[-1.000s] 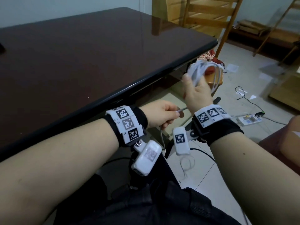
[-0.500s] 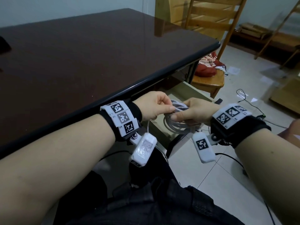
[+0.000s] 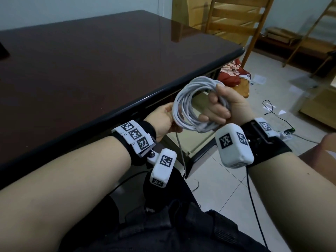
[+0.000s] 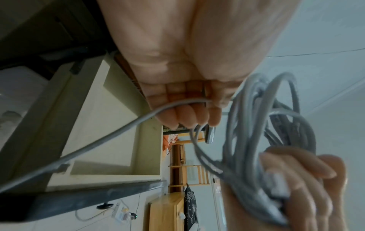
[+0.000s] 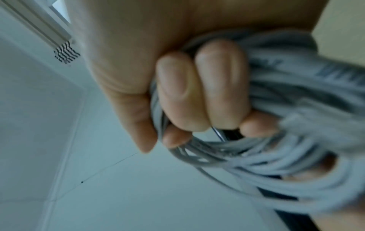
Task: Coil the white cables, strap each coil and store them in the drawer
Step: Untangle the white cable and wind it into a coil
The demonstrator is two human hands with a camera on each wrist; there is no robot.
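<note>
A white cable coil [image 3: 190,126] of several loops stands upright just off the table's front edge. My right hand [image 3: 223,106] grips its right side in a fist, also seen in the right wrist view [image 5: 197,93] around the coil [image 5: 276,164]. My left hand [image 3: 163,117] sits just left of the coil and pinches the cable's loose end [image 3: 179,148], which hangs toward the floor. In the left wrist view that hand [image 4: 187,109] holds the strand [image 4: 118,129] beside the coil [image 4: 237,132]. Below the hands the pale drawer [image 4: 110,132] stands open under the table [image 3: 91,70].
A wooden chair [image 3: 236,24] with a red cloth [image 3: 231,73] on its seat stands past the table's right corner. A black cable [image 3: 271,110] and a power strip [image 3: 287,133] lie on the tiled floor at right. My dark-clothed lap fills the bottom.
The hands were joined low over the drawer half a second ago. My right hand has since lifted and turned the coil upright, and my left hand has drawn apart to the left with the loose end.
</note>
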